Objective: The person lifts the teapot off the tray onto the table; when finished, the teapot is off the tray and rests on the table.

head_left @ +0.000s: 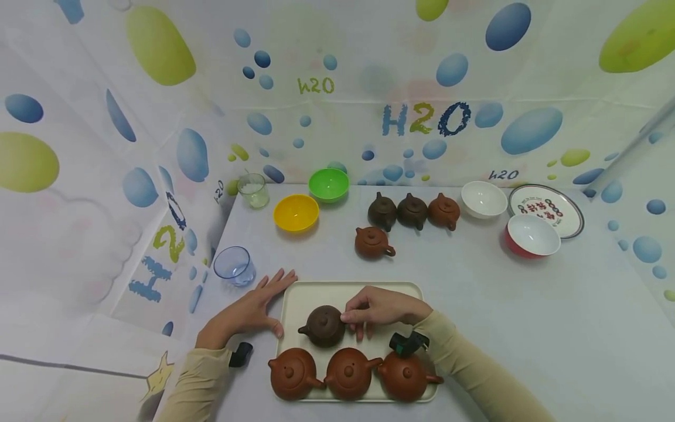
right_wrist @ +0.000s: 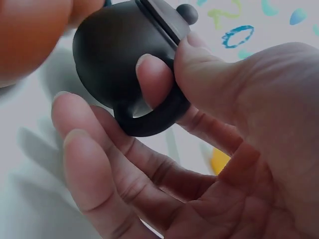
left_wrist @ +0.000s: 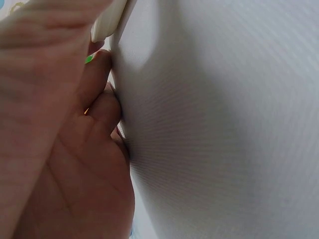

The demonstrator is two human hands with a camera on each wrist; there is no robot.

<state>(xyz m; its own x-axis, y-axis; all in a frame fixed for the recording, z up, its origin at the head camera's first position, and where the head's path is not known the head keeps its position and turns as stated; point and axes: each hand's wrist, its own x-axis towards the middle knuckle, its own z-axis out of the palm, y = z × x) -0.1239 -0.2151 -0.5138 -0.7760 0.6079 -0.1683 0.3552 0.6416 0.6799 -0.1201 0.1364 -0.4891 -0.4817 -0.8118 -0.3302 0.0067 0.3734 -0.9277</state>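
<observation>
My right hand (head_left: pixel 387 306) pinches the handle of a dark brown teapot (head_left: pixel 324 326) between thumb and index finger. In the right wrist view the index fingertip pokes through the loop of the teapot's handle (right_wrist: pixel 154 124), while the other fingers lie loose below. The teapot is over the cream tray (head_left: pixel 364 287), its spout toward the left. Along the tray's near side sit three reddish-brown teapots (head_left: pixel 348 373). My left hand (head_left: pixel 250 310) is spread at the tray's left edge, its thumb by the rim and its palm side toward the white tabletop (left_wrist: pixel 199 124).
Behind the tray is a small reddish teapot (head_left: pixel 371 242), with a row of three small teapots (head_left: pixel 412 211) farther back. A blue glass (head_left: pixel 235 267), clear glass (head_left: pixel 254 191), yellow bowl (head_left: pixel 296 213) and green bowl (head_left: pixel 329 185) stand left; white bowl (head_left: pixel 483 200), red bowl (head_left: pixel 531 237) and plate (head_left: pixel 572 217) right.
</observation>
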